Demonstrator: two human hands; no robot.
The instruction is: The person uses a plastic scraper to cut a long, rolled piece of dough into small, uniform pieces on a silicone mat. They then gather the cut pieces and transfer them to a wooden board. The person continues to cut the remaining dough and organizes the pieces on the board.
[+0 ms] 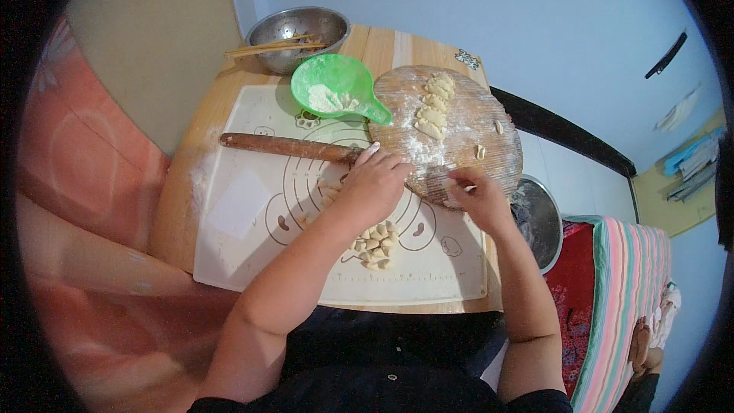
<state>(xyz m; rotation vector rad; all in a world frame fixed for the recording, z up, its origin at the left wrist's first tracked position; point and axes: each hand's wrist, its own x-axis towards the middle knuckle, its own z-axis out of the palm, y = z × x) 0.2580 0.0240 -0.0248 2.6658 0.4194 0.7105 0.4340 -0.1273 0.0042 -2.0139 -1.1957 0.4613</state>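
My left hand (375, 182) is palm down at the near left edge of a round, floured wooden board (397, 92). Its fingers are apart, and it covers the right end of a wooden rolling pin (287, 145); no grip on the pin shows. On the board's near right part, my right hand (480, 197) has its fingers pinched together. A pale bit shows under them, too hidden to name. Farther back on the board lies a row of pleated dumplings (433, 111). Several cut dough pieces (376, 246) lie on the white printed mat (306, 291), below my left forearm.
A green scoop (334, 69) of flour rests against the board. Behind it a steel bowl (264, 27) holds dark food, with chopsticks (267, 49) across it. A metal basin (544, 222) stands right of the table. White paper (239, 203) lies on the mat's left.
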